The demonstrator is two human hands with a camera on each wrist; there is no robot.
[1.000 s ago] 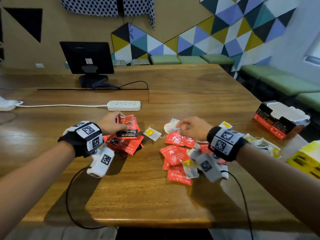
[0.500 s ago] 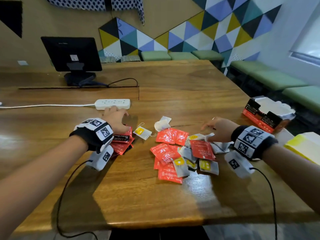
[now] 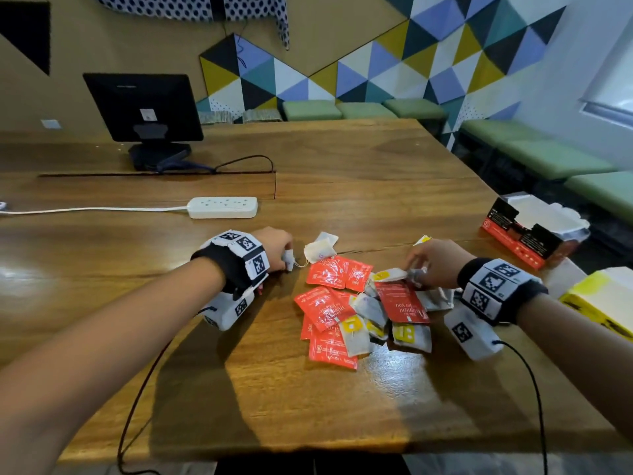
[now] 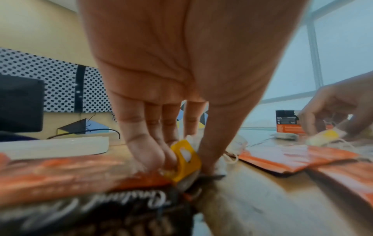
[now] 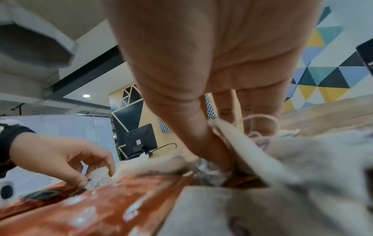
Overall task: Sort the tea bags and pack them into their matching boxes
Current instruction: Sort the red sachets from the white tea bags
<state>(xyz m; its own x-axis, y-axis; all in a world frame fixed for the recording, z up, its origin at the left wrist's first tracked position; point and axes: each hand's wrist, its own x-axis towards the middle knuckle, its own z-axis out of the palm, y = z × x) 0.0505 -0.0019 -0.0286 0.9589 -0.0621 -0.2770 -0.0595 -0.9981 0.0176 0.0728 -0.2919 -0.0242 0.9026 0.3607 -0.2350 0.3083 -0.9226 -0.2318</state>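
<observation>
Fingers (image 4: 153, 153) pinching yellow-tagged tea bag (image 4: 186, 159), table edge (image 3: 308, 450)

This looks like an office lounge or meeting room: a big wooden table (image 3: 342, 186) with a monitor (image 3: 144, 108) and power strip (image 3: 222, 207) at the far left, green cushioned benches (image 3: 534, 156) along the right, and coloured triangle wall panels (image 3: 376, 70) behind.

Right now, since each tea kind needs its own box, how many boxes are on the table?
2. The red-and-black box sits at far right; the yellow box lies nearer the person, partly cut off. Others may be out of view.
</observation>
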